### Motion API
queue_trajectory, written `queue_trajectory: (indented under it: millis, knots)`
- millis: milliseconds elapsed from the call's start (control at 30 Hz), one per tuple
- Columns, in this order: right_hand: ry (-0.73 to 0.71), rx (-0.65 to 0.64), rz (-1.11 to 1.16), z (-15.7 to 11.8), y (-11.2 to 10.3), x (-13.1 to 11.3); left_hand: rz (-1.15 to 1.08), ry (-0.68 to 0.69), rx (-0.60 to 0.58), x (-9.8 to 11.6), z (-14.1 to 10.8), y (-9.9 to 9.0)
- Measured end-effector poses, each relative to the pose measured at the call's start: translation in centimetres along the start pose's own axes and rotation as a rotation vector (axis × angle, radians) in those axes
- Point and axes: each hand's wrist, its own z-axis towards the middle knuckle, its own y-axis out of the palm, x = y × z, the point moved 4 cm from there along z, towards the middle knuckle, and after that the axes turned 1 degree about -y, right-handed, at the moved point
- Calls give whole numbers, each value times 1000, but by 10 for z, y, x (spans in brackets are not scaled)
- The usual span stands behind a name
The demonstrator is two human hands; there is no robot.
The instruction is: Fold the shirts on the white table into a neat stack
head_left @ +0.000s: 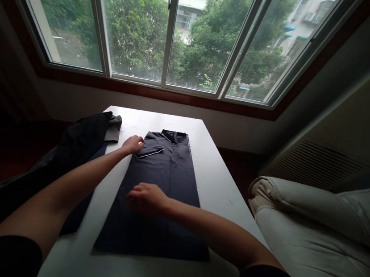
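"At about 11 o'clock on the dark shirt (156, 229), is the fabric being pinched by the left hand (133, 144)?"

"That cannot be told. Its fingers are bent at the sleeve (152, 149), and their tips are partly hidden."

"And the right hand (148, 198)?"

"It is placed over the shirt's middle, with its fingers loosely curled and close together. No pinched cloth can be made out, nor can contact be confirmed."

"Which step is in hand?"

"Judging by the pose, the sleeve is being adjusted where it is laid across the front, its white-trimmed cuff turned inward."

"What is called for next?"

"A light, flat touch, probably, so that the sleeve is smoothed without the body being dragged."

"How is everything else set?"

"The shirt is laid on the white table (230, 207), collar (173, 135) at 12 o'clock, hem at 6. More dark clothing (82, 137) is heaped toward 10; a pale padded seat (311, 235) is seen toward 3."
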Motion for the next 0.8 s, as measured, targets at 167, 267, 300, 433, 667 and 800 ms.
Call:
queue_trajectory:
  millis: [167,267,300,433,667,800]
  knots:
    - [-29,-137,-52,36,20,-46,-52,-87,-45,-3,42,16]
    - [34,-254,-44,54,30,-46,-95,-92,-63,1,66,26]
    - [20,-287,-44,57,32,-46,-106,-89,-67,2,73,28]
    - [-30,-424,5,51,39,-50,-116,-94,-75,1,97,34]
    - [6,-460,57,25,43,-69,-136,-125,-78,-7,102,44]
    - [69,-317,142,14,26,-70,-202,-162,-63,-9,98,42]
